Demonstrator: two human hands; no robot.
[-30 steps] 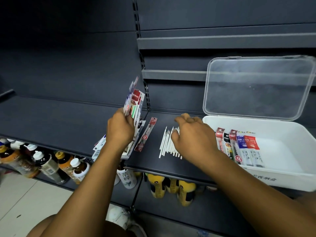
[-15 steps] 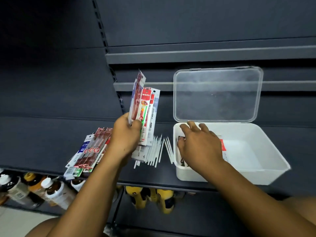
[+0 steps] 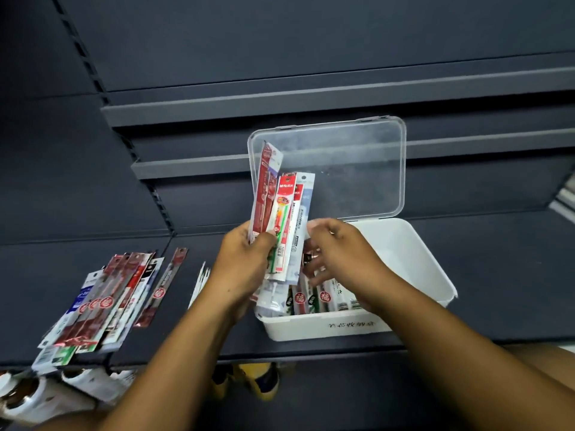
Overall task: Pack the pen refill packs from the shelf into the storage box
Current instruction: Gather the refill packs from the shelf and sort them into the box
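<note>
My left hand grips a bundle of pen refill packs, held upright over the left end of the white storage box. My right hand hovers over the box just right of the bundle, its fingers loosely curled and its thumb near the bundle's edge; I see nothing held in it. Several packs lie flat in the box's left part. The box's clear lid stands open behind. A fanned pile of packs lies on the shelf at the left, with a single pack beside it.
Thin white loose refills lie on the dark shelf between the pile and my left arm. Bottles stand on the lower shelf at left, yellow ones under the box. The pile overhangs the shelf's front edge.
My left hand has carried the bundle rightward to above the box. My right hand has risen from the box's left end to beside the bundle. The view has shifted right.
</note>
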